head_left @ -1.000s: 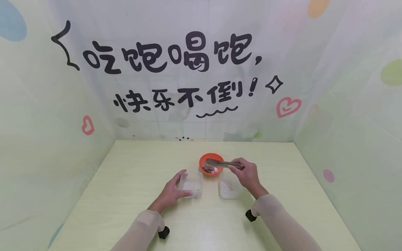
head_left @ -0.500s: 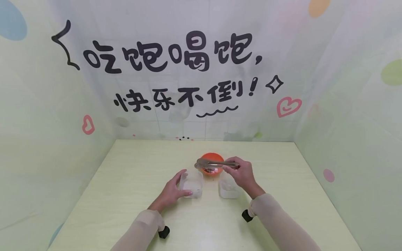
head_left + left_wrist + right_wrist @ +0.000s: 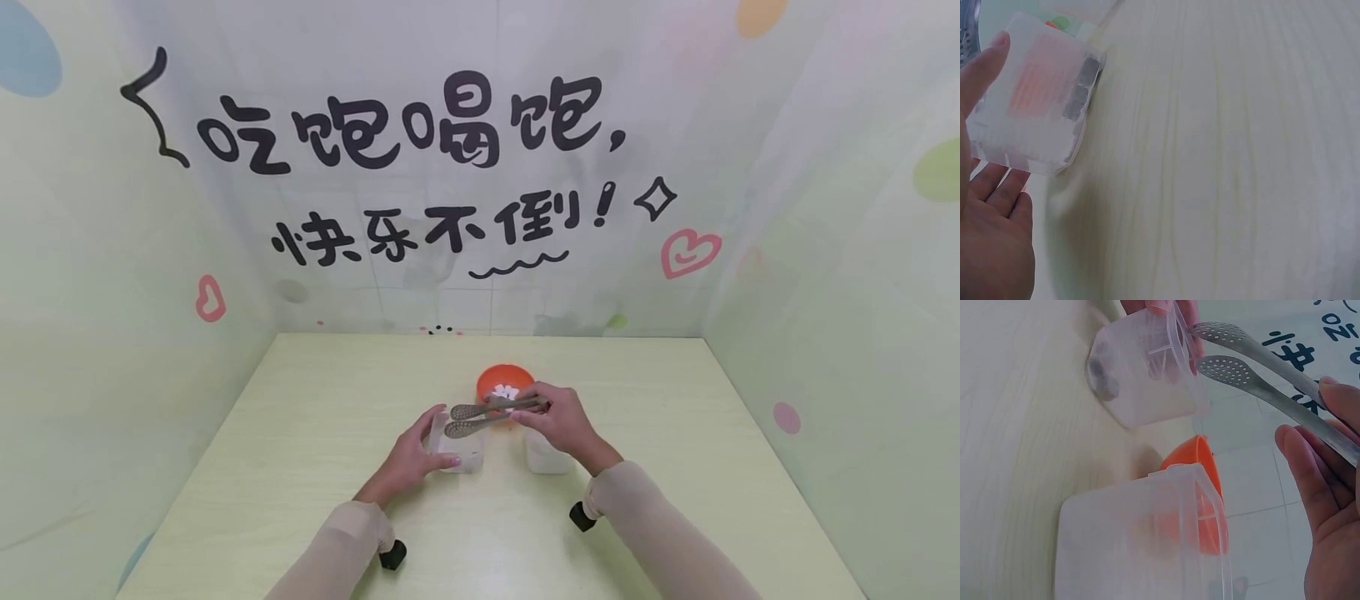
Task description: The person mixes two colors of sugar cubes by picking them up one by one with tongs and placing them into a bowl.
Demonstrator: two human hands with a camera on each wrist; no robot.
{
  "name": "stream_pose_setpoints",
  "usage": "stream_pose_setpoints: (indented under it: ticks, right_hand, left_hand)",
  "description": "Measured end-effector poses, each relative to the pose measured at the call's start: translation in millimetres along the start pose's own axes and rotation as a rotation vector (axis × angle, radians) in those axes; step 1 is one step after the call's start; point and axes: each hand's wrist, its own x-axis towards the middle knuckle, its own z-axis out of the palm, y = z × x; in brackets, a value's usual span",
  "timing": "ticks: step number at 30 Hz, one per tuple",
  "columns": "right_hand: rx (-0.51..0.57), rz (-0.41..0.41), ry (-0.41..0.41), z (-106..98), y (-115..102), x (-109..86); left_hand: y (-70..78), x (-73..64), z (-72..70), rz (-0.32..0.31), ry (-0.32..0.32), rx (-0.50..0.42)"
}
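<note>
My left hand point(image 3: 408, 454) grips a clear plastic container point(image 3: 469, 455), thumb on its near side. Dark pieces point(image 3: 1077, 100) show through its wall in the left wrist view. In my right hand point(image 3: 561, 421) is a pair of metal tongs point(image 3: 467, 412), its perforated ends point(image 3: 1225, 370) spread apart over that container. Nothing shows between the tong ends. Behind both containers sits an orange bowl point(image 3: 491, 374) with several white pieces point(image 3: 505, 391) in it; the tongs and right hand cover part of its front.
A second clear container point(image 3: 547, 458) stands to the right, partly beneath the right hand. The pale wooden table point(image 3: 360, 375) is bordered by printed curtain walls point(image 3: 810, 350) at the back and sides.
The tongs have moved from over the orange bowl leftward and nearer, to above the left container, and their ends have spread. White pieces in the bowl are now uncovered. The left hand stays put.
</note>
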Motion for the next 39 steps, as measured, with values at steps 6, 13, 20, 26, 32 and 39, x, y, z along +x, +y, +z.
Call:
stream_pose_setpoints:
  ticks: [6, 13, 20, 26, 32, 39]
  right_hand:
    - [0.014, 0.036, -0.091, 4.1, -0.9, 1.0]
    - [-0.038, 0.059, -0.191, 9.0, -2.1, 5.8]
    - [-0.071, 0.063, -0.248, 11.7, -2.6, 12.5]
    - [-0.072, 0.052, -0.303, 12.4, -5.4, 17.8]
    - [-0.102, 0.055, -0.337, 16.4, -8.0, 21.0]
    - [-0.151, 0.058, -0.346, 19.9, -12.5, 22.1]
  left_hand:
    - [1.2, 0.2, -1.1, -0.008, -0.006, 0.007]
    - [0.2, 0.9, -2.2, 0.001, -0.005, 0.018]
    - [-0.8, 2.4, -2.0, -0.014, -0.001, 0.025]
    - [-0.3, 3.1, -2.2, -0.025, -0.004, 0.03]
    - [2.4, 1.9, -3.3, -0.017, -0.012, 0.023]
    - [3.0, 1.8, -4.8, -0.006, -0.019, 0.028]
